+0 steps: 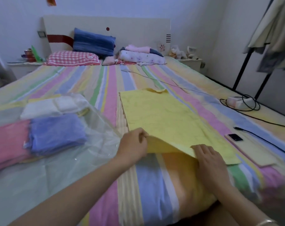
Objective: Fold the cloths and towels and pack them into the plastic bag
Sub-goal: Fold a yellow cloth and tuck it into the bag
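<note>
Pinching the near edge of the yellow cloth (171, 118) between thumb and fingers, the left grip (133, 143) holds that hem raised off the striped bed (109, 85), while the right grip (209, 159) clasps the same raised edge toward 4 o'clock, fingers curled over it. The cloth's remaining length lies flat mid-bed, running toward 12 o'clock. At 9 o'clock a clear plastic bag (99, 139) is spread out with folded white towels (52, 106), a blue towel (57, 134) and a pink towel (6, 144), whether inside or on top I cannot tell; a phone (234, 137) lies at 3 o'clock.
</note>
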A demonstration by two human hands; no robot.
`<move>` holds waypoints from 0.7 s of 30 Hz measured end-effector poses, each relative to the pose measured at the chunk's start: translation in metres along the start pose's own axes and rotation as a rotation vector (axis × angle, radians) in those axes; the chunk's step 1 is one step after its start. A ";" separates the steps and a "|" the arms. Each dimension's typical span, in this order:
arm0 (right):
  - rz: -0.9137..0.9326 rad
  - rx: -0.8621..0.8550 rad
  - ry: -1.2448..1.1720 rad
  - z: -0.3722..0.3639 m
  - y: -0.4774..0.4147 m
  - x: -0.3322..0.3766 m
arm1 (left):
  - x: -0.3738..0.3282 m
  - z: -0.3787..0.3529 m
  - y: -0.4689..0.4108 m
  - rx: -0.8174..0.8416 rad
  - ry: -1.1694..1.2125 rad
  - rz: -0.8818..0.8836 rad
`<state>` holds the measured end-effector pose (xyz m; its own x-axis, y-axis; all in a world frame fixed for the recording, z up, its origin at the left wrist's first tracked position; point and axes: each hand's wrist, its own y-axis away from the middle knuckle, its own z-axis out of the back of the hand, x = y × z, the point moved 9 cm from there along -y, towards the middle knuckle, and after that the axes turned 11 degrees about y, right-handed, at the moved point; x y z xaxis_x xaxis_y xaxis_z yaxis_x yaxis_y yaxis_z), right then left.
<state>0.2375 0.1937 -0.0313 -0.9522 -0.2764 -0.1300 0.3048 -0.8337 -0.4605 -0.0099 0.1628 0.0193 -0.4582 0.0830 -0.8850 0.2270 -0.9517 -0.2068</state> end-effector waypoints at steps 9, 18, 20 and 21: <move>-0.448 0.000 -0.536 0.013 -0.021 -0.083 | -0.045 0.082 -0.029 -0.192 0.240 -0.222; -0.284 -0.120 -0.952 0.098 -0.043 -0.049 | -0.045 0.114 -0.009 -0.141 0.016 -0.273; -0.273 -0.069 -0.919 0.105 -0.043 -0.044 | -0.042 0.109 -0.002 -0.067 -0.011 -0.235; -0.272 -0.017 -0.921 0.105 -0.042 -0.043 | -0.042 0.106 0.002 -0.025 -0.042 -0.216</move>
<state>0.2674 0.1901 0.0862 -0.5993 -0.3474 0.7212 0.0682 -0.9198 -0.3864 -0.0810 0.1261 0.1005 -0.5336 0.2712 -0.8011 0.1408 -0.9055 -0.4003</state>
